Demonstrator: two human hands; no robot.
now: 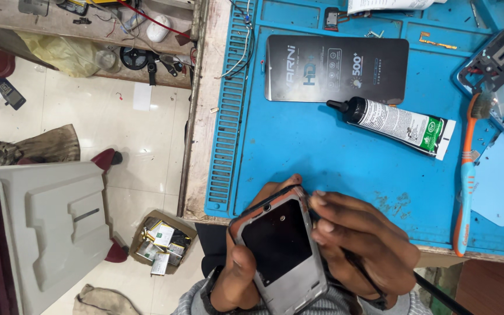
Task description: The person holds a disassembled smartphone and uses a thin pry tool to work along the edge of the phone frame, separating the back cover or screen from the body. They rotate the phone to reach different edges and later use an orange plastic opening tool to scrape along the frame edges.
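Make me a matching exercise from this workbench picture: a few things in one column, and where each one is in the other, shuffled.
Things:
1. phone frame
2. glue tube
3. toothbrush
4. dark flat package

Places:
A. lying on the blue mat at its right side, handle orange
B. held between the left hand and the right hand
C. flat at the top of the mat, above the tube
D. lying slanted in the middle of the mat, black nozzle pointing left

Pairs: 1-B, 2-D, 3-A, 4-C

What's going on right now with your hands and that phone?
Left hand and right hand both gripping the opened phone. Glue tube lies apart on blue mat. Nothing blocking.
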